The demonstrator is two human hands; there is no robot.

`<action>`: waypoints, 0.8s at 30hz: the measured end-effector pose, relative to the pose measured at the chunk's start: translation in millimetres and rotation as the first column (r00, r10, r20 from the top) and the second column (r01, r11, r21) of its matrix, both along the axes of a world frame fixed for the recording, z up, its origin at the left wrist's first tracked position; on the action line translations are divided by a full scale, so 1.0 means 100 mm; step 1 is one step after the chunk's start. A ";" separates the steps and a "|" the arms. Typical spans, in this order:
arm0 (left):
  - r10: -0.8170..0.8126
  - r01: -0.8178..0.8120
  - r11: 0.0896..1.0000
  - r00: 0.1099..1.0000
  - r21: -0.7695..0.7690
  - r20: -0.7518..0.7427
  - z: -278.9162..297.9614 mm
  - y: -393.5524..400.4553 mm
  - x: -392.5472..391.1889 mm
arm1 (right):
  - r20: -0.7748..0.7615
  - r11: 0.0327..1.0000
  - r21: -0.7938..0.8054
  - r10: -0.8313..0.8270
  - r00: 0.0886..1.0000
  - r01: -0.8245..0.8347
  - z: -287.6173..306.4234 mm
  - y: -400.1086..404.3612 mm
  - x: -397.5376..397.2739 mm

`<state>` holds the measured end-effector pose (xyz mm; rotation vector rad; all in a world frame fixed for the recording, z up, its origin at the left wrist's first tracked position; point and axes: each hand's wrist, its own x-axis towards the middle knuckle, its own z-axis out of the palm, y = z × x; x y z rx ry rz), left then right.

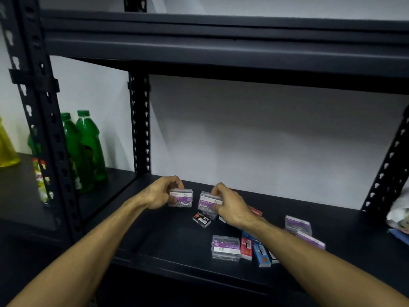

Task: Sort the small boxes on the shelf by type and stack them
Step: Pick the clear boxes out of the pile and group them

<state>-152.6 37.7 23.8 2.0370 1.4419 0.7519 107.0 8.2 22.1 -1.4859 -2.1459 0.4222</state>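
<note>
My left hand (162, 193) is curled round one clear paper-clip box (181, 197), thumb and fingers on its short sides, held just above the shelf (168, 238); my right hand (229, 207) pinches a second paper-clip box (208, 201) of the same kind, just beside the first and tilted toward me. To do this well, I judge I should set one down flat at the back, level the other over it with labels facing the same way, and let go only once the edges line up, since the smooth lids look slippery. Below my right hand lies a small black box (201, 219); nearer the front edge sit another clear box (226, 248), a red box (246, 249), a blue box (261, 254) and two more purple-labelled boxes (298, 224), all unsorted.
</note>
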 end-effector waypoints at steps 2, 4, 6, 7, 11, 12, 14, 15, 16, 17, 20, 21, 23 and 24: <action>0.016 -0.016 1.000 1.000 0.001 -0.008 0.00 0.06 -0.11 | 0.010 1.000 0.008 0.010 1.000 -0.011 0.00 0.09 -0.10; 0.036 -0.036 0.999 0.999 0.005 -0.012 -0.01 0.12 -0.22 | 0.019 1.000 0.017 0.026 0.999 -0.026 0.00 0.19 -0.21; 0.048 -0.048 0.999 0.999 -0.002 -0.008 -0.01 0.18 -0.30 | 0.023 0.999 0.019 0.039 0.999 -0.039 -0.02 0.29 -0.32; 0.048 -0.048 0.999 0.999 -0.008 -0.004 -0.02 0.22 -0.34 | 0.030 0.999 0.020 0.045 0.999 -0.045 -0.04 0.34 -0.36; 0.057 -0.058 0.998 0.998 -0.034 -0.017 -0.06 0.33 -0.45 | 0.063 0.997 0.027 0.072 0.995 -0.074 -0.14 0.49 -0.51; 0.058 -0.059 0.997 0.998 -0.041 -0.023 -0.08 0.36 -0.47 | 0.068 0.997 0.024 0.074 0.995 -0.076 -0.17 0.53 -0.54; 0.050 -0.051 0.997 0.998 -0.053 -0.024 -0.13 0.40 -0.49 | 0.073 0.997 0.014 0.069 0.995 -0.071 -0.23 0.60 -0.59; 0.049 -0.050 0.997 0.998 -0.060 -0.026 -0.16 0.42 -0.51 | 0.074 0.998 0.005 0.067 0.995 -0.068 -0.26 0.64 -0.61; 0.051 -0.052 0.996 0.998 -0.068 -0.027 -0.18 0.43 -0.52 | 0.073 0.998 -0.002 0.066 0.995 -0.066 -0.29 0.67 -0.62; 0.055 -0.056 0.996 0.998 -0.076 -0.023 -0.21 0.45 -0.54 | 0.069 0.998 -0.006 0.066 0.995 -0.066 -0.31 0.70 -0.64; 0.051 -0.052 0.995 0.999 -0.086 -0.013 -0.23 0.50 -0.60 | 0.059 0.997 0.002 0.071 0.996 -0.071 -0.36 0.76 -0.66; 0.049 -0.049 0.995 0.999 -0.085 -0.006 -0.24 0.52 -0.61 | 0.059 0.997 0.007 0.074 0.995 -0.075 -0.37 0.78 -0.68; 0.055 -0.054 0.996 0.998 -0.077 0.004 -0.25 0.54 -0.62 | 0.062 0.997 0.016 0.077 0.995 -0.079 -0.39 0.80 -0.70; 0.059 -0.058 0.996 0.998 -0.070 0.008 -0.26 0.55 -0.62 | 0.062 0.997 0.018 0.078 0.995 -0.080 -0.39 0.81 -0.71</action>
